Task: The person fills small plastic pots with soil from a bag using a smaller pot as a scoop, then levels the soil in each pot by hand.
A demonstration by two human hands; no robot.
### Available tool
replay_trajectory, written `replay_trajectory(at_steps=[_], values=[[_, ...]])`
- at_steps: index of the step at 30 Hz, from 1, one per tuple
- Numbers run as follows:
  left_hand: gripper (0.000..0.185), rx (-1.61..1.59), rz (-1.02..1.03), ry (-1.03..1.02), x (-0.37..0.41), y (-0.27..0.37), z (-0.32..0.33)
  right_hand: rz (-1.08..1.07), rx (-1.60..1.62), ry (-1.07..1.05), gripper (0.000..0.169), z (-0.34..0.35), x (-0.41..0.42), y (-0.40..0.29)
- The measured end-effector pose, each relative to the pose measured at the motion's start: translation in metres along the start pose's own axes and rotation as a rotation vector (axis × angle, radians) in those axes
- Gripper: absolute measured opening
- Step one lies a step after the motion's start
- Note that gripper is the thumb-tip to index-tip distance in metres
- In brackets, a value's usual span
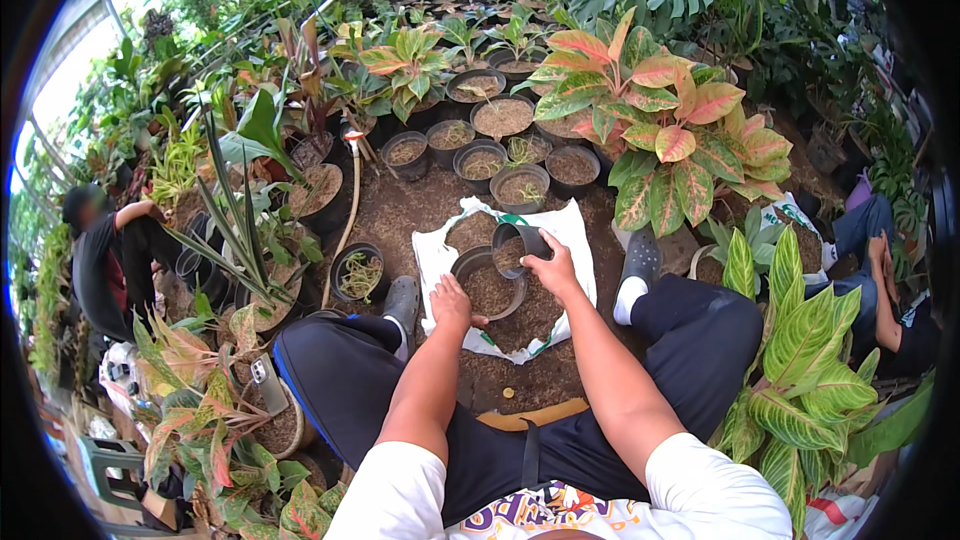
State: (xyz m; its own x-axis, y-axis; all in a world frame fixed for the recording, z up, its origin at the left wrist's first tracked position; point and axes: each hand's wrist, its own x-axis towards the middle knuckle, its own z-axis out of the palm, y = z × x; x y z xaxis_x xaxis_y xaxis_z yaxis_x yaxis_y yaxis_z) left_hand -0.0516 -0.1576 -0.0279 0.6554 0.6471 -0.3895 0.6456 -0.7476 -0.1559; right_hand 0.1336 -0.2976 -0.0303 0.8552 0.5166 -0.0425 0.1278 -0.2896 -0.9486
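Between my legs lies an opened white plastic sack with brown potting mix in it. A wide black plastic pot sits in the sack, with potting mix inside. My left hand rests at the left rim of this wide pot. In my right hand is a smaller black plastic pot, tilted over the wide pot with its mouth to the left. Potting mix shows inside the tilted pot.
Several black pots of soil stand beyond the sack. A pot with seedlings and a hose pipe are at left. Large aglaonema plants crowd the right. A phone leans at lower left. People sit at far left and right.
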Motion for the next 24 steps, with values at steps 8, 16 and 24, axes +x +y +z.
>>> replay_trajectory(at_steps=[8,16,24], values=[[0.151,0.025,-0.004,0.011,-0.003,-0.003,0.002,-0.039,-0.008,-0.011,0.085,0.005,-0.009,-0.015],[0.15,0.015,-0.016,0.006,0.001,-0.008,0.008,-0.045,-0.021,-0.019,0.083,0.005,-0.01,-0.017],[0.149,0.014,-0.007,0.0,-0.003,-0.005,0.004,-0.114,-0.145,0.029,0.075,0.004,-0.018,-0.024]])
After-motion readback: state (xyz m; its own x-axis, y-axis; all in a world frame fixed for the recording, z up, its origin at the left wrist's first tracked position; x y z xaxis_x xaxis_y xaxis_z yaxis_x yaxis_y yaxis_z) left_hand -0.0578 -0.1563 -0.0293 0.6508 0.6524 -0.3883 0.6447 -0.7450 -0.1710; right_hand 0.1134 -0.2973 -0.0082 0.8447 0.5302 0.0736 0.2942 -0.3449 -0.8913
